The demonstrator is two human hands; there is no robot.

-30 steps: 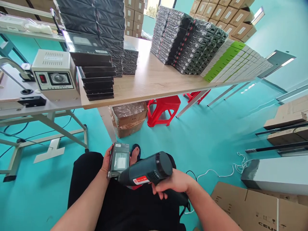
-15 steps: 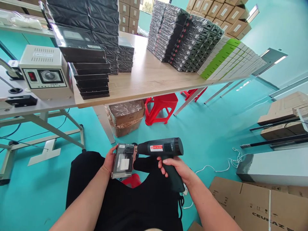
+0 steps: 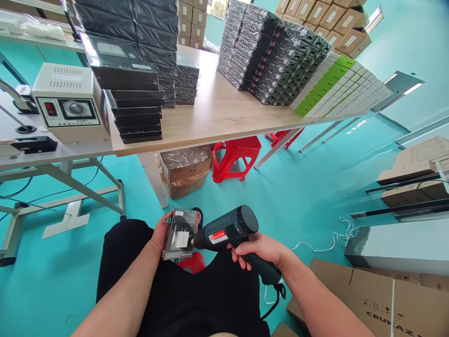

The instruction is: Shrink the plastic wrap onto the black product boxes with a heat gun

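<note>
My left hand (image 3: 162, 232) grips a thin black box (image 3: 181, 236) by its left edge, above my lap. The box has a pale rectangle printed on its face and a glossy look. A dark heat gun (image 3: 224, 230) with a red and white label is in my right hand (image 3: 257, 250), fingers wrapped round its handle. Its nozzle sits at the right edge of the box, near the lower half; whether it touches I cannot tell. A black cord hangs from the handle's end.
Ahead, a wooden table (image 3: 210, 126) bears stacks of black film-wrapped boxes (image 3: 157, 51) and white-green boxes (image 3: 336, 89). On the left stands a beige control unit (image 3: 66, 100). Underneath are a carton (image 3: 187, 175) and a red stool (image 3: 236, 157). Large cartons (image 3: 351, 295) lie at right.
The heat gun has tilted, its nozzle dropping from the box's upper right side to its lower right side. My right hand has lowered slightly. The box stays almost still.
</note>
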